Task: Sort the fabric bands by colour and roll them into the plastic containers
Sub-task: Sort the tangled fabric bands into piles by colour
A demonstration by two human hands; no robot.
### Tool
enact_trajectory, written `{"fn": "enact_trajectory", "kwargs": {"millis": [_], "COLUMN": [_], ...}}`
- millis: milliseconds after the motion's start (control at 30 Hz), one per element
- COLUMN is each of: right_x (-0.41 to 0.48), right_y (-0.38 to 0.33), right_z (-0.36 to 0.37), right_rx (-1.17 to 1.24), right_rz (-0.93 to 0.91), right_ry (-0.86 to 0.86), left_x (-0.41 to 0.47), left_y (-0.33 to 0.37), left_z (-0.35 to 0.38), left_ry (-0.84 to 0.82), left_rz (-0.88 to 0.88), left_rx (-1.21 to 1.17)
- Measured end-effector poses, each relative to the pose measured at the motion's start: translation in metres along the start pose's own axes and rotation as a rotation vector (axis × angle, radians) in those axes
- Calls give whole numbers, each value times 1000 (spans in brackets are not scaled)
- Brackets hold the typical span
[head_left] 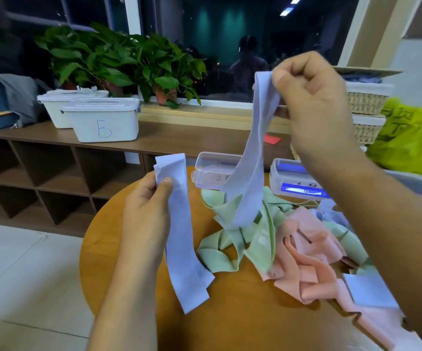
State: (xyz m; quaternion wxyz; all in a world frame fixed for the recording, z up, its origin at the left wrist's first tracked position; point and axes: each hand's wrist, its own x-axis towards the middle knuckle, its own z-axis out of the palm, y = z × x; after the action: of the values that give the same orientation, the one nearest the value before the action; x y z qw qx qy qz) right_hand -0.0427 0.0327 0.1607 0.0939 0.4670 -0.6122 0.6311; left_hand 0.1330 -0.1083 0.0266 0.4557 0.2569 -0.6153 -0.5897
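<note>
Green bands (255, 239) and pink bands (303, 264) lay tangled on the round wooden table (230, 315), in front of a clear plastic container (212, 165). A white bin marked B (106, 122) stood on the shelf behind. The left hand (146, 206) pinched a lilac band (179, 239) near its top, and it hung vertically to the tabletop. The raised right hand (316, 97) pinched a second lilac band (253, 158), which ran steeply down into the tangle.

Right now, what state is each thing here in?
Left hand: pinching a lavender band that trails onto the table.
Right hand: pinching a second lavender band, held high.
Green bands: loose, tangled.
Pink bands: loose, tangled.
Left clear container: lid off.
Right clear container: holds blue roll.
</note>
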Motion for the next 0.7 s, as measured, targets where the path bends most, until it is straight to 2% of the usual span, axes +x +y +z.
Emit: {"fn": "enact_trajectory", "kwargs": {"millis": [67, 167, 200, 300, 433, 533, 600, 700], "right_x": [4, 8, 8, 9, 4, -15, -35, -55], "right_y": [1, -2, -4, -3, 8, 18, 26, 38], "right_z": [-1, -2, -1, 5, 14, 24, 33, 47], "right_rx": [-21, -4, -1, -17, 3, 43, 73, 66], "right_rz": [43, -21, -29, -32, 98, 262, 321, 275], "right_ry": [-31, 60, 44, -46, -170, -446, -566, -556], "left_x": [-1, -2, -3, -6, -9, -10, -9, -7], "left_y": [2, 3, 4, 7, 10, 9, 11, 10], "left_z": [1, 2, 2, 4, 8, 13, 16, 18], "left_ry": [-8, -30, -32, -64, -100, -102, -96, -91], "left_rz": [-14, -15, -12, 8, -11, -58, -105, -145], "left_rx": [-11, -21, -17, -22, -56, -107, -174, -235]}}
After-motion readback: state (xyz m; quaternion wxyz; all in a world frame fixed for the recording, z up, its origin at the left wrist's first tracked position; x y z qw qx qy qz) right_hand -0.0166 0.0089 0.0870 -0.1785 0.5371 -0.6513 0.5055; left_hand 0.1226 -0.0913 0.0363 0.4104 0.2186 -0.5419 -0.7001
